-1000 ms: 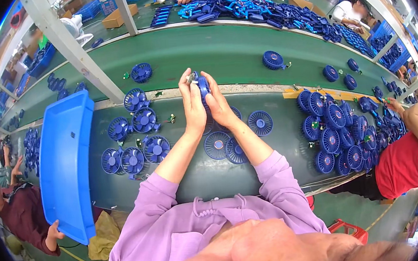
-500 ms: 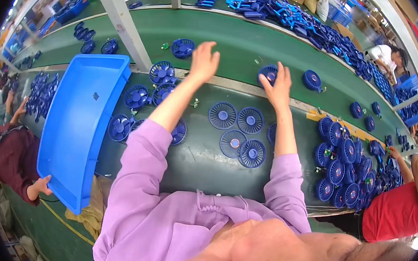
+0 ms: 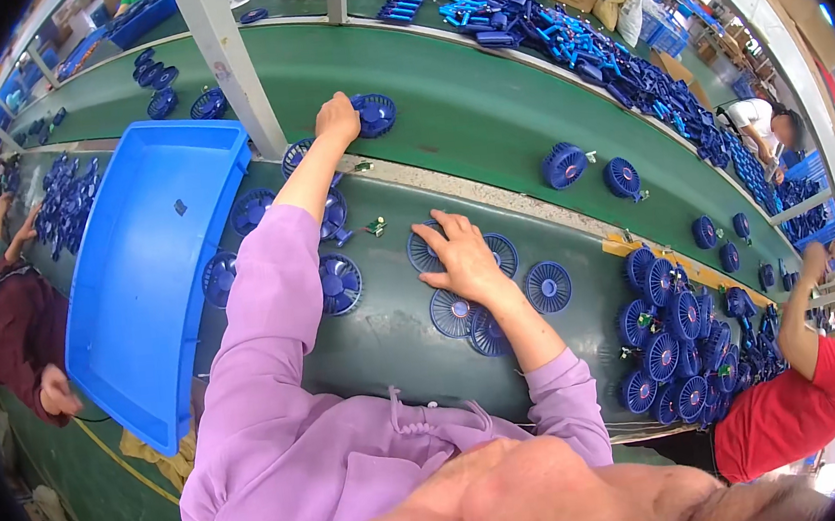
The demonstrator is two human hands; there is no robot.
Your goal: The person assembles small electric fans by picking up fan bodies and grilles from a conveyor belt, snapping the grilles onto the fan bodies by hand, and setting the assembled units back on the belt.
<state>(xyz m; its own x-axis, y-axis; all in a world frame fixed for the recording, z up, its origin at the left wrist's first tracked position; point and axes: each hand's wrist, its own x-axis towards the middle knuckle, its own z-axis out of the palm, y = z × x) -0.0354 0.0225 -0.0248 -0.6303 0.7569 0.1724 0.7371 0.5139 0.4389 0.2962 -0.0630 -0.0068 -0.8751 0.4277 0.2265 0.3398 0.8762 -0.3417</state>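
My left hand (image 3: 338,119) reaches over to the green belt, its fingers closed at the left edge of a round blue fan housing (image 3: 375,114). My right hand (image 3: 462,261) is spread with the palm down over several blue round fan grilles on the dark worktop. One grille (image 3: 423,248) shows partly under its fingers, and another grille (image 3: 548,286) lies uncovered to the right. Beside my left forearm sit several blue fan housings with blades, among them one fan (image 3: 340,283). A small green circuit board (image 3: 375,226) lies between my hands.
A large blue tray (image 3: 82,323) stands tilted at the left. A white post (image 3: 224,73) rises behind it. Piled fan housings (image 3: 663,352) cover the right worktop. The green belt (image 3: 463,105) carries more fans. Co-workers sit at both sides and across, near heaped blue parts (image 3: 610,71).
My left hand has closed at the edge of the fan housing on the belt. My right hand has left another belt fan and moved down-left onto the grilles. A co-worker's hand has left the tray.
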